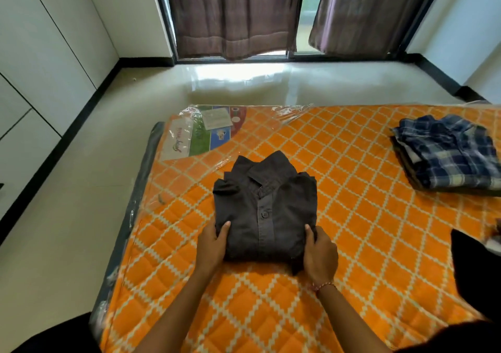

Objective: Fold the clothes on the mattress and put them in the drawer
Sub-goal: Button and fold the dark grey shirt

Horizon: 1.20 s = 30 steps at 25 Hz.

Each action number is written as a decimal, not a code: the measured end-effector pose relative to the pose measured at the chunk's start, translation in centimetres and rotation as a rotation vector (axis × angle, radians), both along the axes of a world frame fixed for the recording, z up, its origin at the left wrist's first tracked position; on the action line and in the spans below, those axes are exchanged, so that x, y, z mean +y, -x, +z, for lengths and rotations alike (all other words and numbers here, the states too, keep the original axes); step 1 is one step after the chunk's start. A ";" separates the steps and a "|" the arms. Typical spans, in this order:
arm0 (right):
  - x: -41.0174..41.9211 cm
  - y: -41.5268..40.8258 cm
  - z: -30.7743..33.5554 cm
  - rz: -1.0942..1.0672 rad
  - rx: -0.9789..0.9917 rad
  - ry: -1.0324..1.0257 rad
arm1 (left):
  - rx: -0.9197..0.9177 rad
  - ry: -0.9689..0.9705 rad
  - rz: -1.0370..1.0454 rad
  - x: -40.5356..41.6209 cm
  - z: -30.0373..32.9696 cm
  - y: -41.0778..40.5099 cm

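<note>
A dark grey collared shirt [264, 209] lies folded into a neat rectangle on the orange quilted mattress [360, 217], collar pointing away from me. My left hand [212, 244] grips its near left corner, thumb on top and fingers under the edge. My right hand [320, 255] holds the near right corner the same way. A stack of folded clothes topped by a blue plaid shirt [450, 153] sits at the mattress's far right.
A black garment [477, 271] lies at the right edge of the mattress. White cabinet fronts [32, 87] line the left wall. Shiny floor [81, 190] runs left and beyond the mattress to the curtained window [235, 13].
</note>
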State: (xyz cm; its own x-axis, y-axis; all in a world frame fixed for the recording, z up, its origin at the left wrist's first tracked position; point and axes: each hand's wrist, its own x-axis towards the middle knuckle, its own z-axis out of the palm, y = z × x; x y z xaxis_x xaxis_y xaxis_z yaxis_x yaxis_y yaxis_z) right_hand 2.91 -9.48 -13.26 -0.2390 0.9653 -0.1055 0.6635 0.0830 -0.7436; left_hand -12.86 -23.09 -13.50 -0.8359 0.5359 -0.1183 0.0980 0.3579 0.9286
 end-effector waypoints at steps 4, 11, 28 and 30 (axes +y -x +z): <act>-2.4 -4.8 -1.2 -0.044 -0.104 0.092 | -0.151 0.185 -0.040 -2.9 -0.6 -3.7; -1.7 -2.4 2.2 0.340 -0.102 -0.405 | -0.083 0.054 0.108 0.4 2.3 -1.6; 1.4 -4.7 0.3 0.126 -0.315 0.110 | -0.331 0.471 0.040 1.3 0.7 1.6; 2.0 -4.5 0.8 0.078 -0.098 0.394 | -0.382 0.403 0.045 1.7 1.1 0.6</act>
State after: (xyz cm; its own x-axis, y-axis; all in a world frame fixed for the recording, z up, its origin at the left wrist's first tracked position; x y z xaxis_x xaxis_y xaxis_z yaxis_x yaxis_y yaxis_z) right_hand 7.37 -7.50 -12.47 -0.2803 0.8259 -0.4891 0.7355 -0.1426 -0.6624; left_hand -13.46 -21.43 -12.41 -0.7147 0.3501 -0.6055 -0.2420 0.6885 0.6837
